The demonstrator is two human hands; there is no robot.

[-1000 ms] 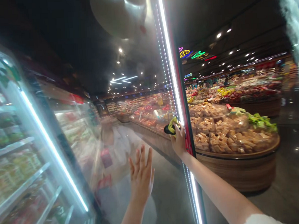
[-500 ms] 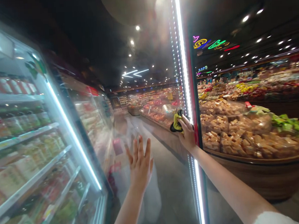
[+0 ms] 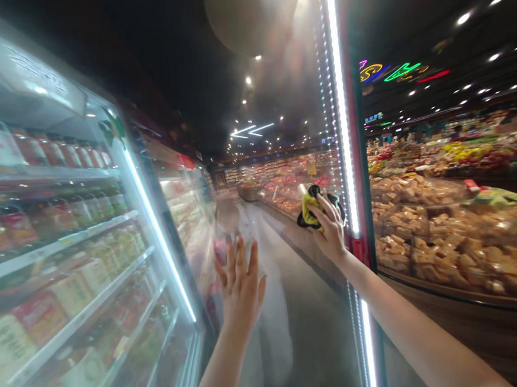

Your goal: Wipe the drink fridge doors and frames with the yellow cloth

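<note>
Can see, left to right, a lit cooler (image 3: 70, 241) shelving bottles (image 3: 50, 149) and cartons (image 3: 42, 316), a left hand (image 3: 239, 284) splayed before a glass door (image 3: 277, 146), a right hand (image 3: 332, 230) clasping 1 yellow-and-black cloth (image 3: 310, 211) near the door's lit edge (image 3: 345, 125), and a counter (image 3: 500, 331) heaped with tan pieces (image 3: 474, 263).

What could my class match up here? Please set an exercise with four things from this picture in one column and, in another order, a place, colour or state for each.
Column one
1. Left hand
2. Cloth
3. Shelves
4. Light strip near the cloth

Column two
A. At the far left of the picture, bearing bottles and packs
B. Bright white and nearly upright
C. Fingers spread, holding nothing
D. Yellow and black, held in the right hand

Right pairs: 1-C, 2-D, 3-A, 4-B
</note>
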